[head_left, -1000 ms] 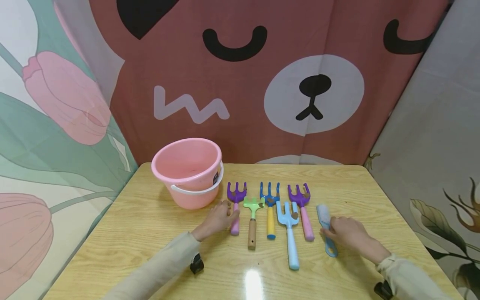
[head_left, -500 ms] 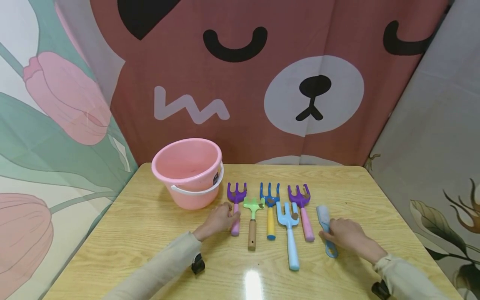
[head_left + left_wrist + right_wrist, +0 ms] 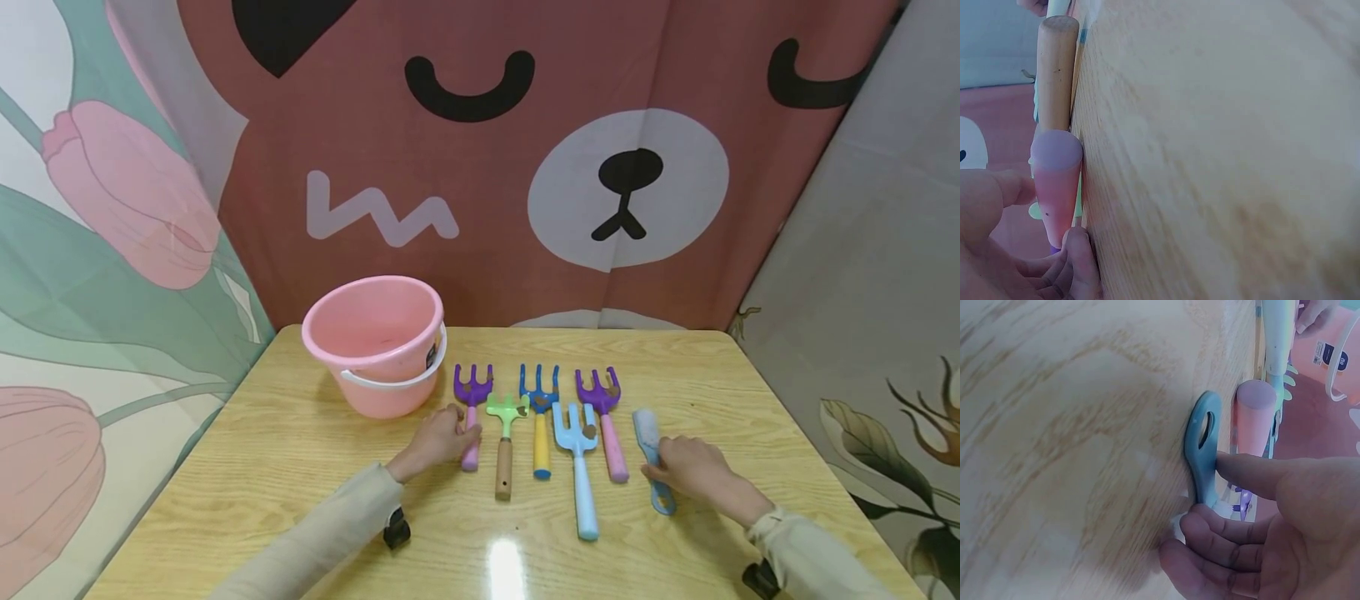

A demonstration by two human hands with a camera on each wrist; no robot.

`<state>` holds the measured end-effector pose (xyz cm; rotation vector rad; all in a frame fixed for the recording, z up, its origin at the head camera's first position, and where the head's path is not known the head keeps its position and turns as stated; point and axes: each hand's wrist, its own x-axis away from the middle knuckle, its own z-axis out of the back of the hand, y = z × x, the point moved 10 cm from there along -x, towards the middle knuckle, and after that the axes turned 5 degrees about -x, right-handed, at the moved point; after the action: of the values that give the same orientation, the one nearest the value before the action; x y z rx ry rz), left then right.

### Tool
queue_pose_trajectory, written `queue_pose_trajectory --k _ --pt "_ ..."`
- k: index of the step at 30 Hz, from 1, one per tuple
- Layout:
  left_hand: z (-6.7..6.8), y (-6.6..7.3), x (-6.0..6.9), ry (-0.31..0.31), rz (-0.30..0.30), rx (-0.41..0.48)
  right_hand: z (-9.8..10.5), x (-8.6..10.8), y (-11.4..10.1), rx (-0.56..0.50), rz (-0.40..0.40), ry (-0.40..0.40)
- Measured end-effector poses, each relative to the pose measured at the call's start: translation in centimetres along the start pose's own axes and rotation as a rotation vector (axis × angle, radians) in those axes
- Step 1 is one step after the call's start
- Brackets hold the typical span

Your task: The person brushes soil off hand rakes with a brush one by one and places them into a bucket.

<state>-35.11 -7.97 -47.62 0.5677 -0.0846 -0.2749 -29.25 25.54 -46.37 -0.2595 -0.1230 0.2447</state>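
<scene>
On the left, my left hand point(image 3: 435, 437) pinches the pink handle point(image 3: 1057, 194) of a purple hand fork point(image 3: 473, 389), thumb on one side and fingers on the other. At the right, my right hand point(image 3: 693, 467) pinches a light blue brush point(image 3: 647, 429) with whitish bristles; its looped handle end point(image 3: 1202, 434) sticks out free. Both tools lie on the table. Between the hands lie a green hand rake point(image 3: 507, 408) with a wooden handle, a blue rake point(image 3: 540, 400) with a yellow handle, a light blue fork point(image 3: 581, 475) and a second purple fork point(image 3: 600, 396).
A pink bucket point(image 3: 360, 367) with a white handle stands at the back left of the wooden table point(image 3: 300, 450), left of the tools. Brown specks of dirt cling to several tool heads. A printed bear curtain point(image 3: 487, 167) hangs behind the table.
The right hand has shifted very slightly on the brush. The left hand, the tools and the bucket stay where they were.
</scene>
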Motion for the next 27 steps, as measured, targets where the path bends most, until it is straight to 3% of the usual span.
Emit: queue_pose_trajectory --k 10,27 --pt "0.1 -0.1 0.1 0.008 0.010 -0.017 0.1 0.2 0.0 -0.047 0.035 0.018" --pt "0.3 0.1 0.1 0.050 0.004 -0.023 -0.1 0.0 1.0 -0.123 -0.007 -0.005"
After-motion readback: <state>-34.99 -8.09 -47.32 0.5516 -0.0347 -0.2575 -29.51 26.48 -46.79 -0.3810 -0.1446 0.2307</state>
